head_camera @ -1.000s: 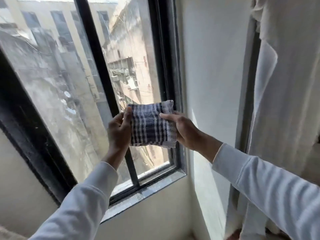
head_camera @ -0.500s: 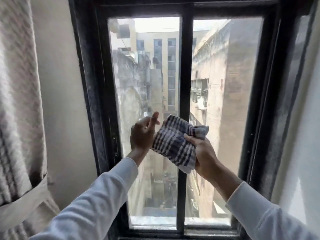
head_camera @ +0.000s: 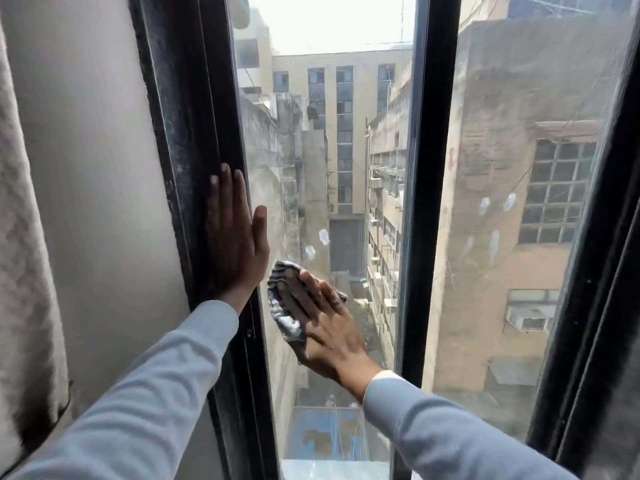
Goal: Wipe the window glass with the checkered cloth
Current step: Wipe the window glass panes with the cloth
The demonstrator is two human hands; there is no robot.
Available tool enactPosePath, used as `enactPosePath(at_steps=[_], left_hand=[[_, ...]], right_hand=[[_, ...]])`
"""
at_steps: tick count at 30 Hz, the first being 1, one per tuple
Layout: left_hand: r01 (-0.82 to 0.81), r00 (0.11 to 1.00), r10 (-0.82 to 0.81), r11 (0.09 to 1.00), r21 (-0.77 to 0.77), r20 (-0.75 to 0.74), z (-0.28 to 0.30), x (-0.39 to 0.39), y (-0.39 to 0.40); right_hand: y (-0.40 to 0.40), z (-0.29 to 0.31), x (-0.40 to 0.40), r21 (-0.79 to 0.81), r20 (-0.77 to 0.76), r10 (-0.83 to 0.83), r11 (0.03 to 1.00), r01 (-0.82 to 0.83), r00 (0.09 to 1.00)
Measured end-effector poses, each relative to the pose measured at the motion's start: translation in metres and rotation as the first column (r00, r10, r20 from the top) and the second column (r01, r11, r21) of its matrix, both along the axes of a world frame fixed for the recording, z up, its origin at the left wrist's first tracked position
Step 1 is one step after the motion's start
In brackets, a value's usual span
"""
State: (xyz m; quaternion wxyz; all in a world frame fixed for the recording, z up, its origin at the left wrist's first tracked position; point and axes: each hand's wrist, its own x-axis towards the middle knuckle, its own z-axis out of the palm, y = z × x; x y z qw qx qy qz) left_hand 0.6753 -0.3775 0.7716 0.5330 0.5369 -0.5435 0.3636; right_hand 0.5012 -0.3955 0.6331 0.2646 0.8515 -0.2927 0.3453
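The window glass (head_camera: 332, 161) of the left pane shows white smudges and a dusty film. My right hand (head_camera: 329, 327) lies flat on it and presses the blue-and-white checkered cloth (head_camera: 282, 299) against the lower part of the pane; most of the cloth is hidden under my palm and fingers. My left hand (head_camera: 235, 237) rests flat, fingers up and together, on the black left window frame (head_camera: 194, 133), with the thumb over the glass edge. It holds nothing.
A black centre bar (head_camera: 429, 168) splits the window; the right pane (head_camera: 519, 202) also carries white smudges. A black frame post (head_camera: 595, 306) stands at the far right. A pale wall (head_camera: 90, 168) and a cream curtain (head_camera: 24, 237) are to the left.
My left hand let go of the cloth and moved onto the left frame. My right hand flattened the cloth onto the left pane. The view moved closer to the window.
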Motion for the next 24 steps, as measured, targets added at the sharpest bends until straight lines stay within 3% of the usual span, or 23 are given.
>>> enactPosePath(at_steps=[1, 3, 5, 7, 8, 10, 12, 14, 16, 18, 20, 22, 24], left_hand=[[0.011, 1.0, -0.011, 1.0, 0.005, 0.002, 0.0, 0.001, 0.001], [0.038, 0.999, -0.039, 0.999, 0.014, 0.02, -0.002, 0.003, 0.001], [0.084, 0.996, -0.084, 0.996, 0.014, 0.024, -0.004, 0.004, 0.003], [0.119, 0.993, -0.119, 0.993, 0.025, -0.002, -0.002, 0.003, 0.005], [0.125, 0.992, -0.125, 0.992, 0.027, -0.019, -0.001, 0.001, 0.006], [0.126, 0.991, -0.125, 0.992, 0.026, -0.053, 0.0, -0.001, 0.008], [0.134, 0.99, -0.132, 0.99, 0.035, -0.057, 0.001, -0.001, 0.01], [0.131, 0.991, -0.13, 0.99, 0.054, -0.021, 0.0, 0.002, 0.01], [0.127, 0.992, -0.127, 0.99, 0.058, -0.001, -0.001, 0.004, 0.01], [0.131, 0.991, -0.131, 0.989, 0.065, -0.01, 0.0, 0.003, 0.011], [0.133, 0.991, -0.132, 0.988, 0.077, -0.018, 0.001, 0.003, 0.012], [0.128, 0.992, -0.127, 0.989, 0.071, -0.017, 0.001, 0.003, 0.013], [0.149, 0.989, -0.149, 0.987, 0.059, -0.001, 0.0, 0.005, 0.012]], right_hand=[[-0.004, 0.014, 0.007, -0.075, -0.009, 0.011, 0.997, -0.012, 1.0], [-0.014, 0.06, 0.007, -0.197, 0.17, 0.006, 0.98, 0.029, 0.985], [-0.031, 0.09, -0.019, -0.15, 0.451, -0.03, 0.983, 0.109, 0.892], [-0.033, 0.074, -0.052, -0.072, 0.598, -0.092, 0.983, 0.168, 0.796], [-0.027, 0.051, -0.058, -0.041, 0.577, -0.116, 0.984, 0.171, 0.809], [-0.006, 0.011, -0.042, 0.013, 0.347, -0.136, 0.99, 0.14, 0.928], [0.001, 0.019, -0.014, -0.044, 0.148, -0.038, 0.998, 0.045, 0.988], [-0.004, 0.063, -0.001, -0.136, 0.22, 0.007, 0.99, 0.023, 0.976], [-0.011, 0.088, -0.012, -0.132, 0.431, -0.024, 0.987, 0.089, 0.902], [-0.002, 0.058, -0.021, -0.038, 0.539, -0.084, 0.992, 0.123, 0.838], [0.019, 0.011, -0.013, 0.009, 0.374, -0.084, 0.996, 0.086, 0.924], [0.017, 0.01, -0.01, -0.096, 0.125, 0.006, 0.995, 0.006, 0.992], [0.002, 0.043, -0.013, -0.162, 0.165, 0.042, 0.987, -0.015, 0.985]])
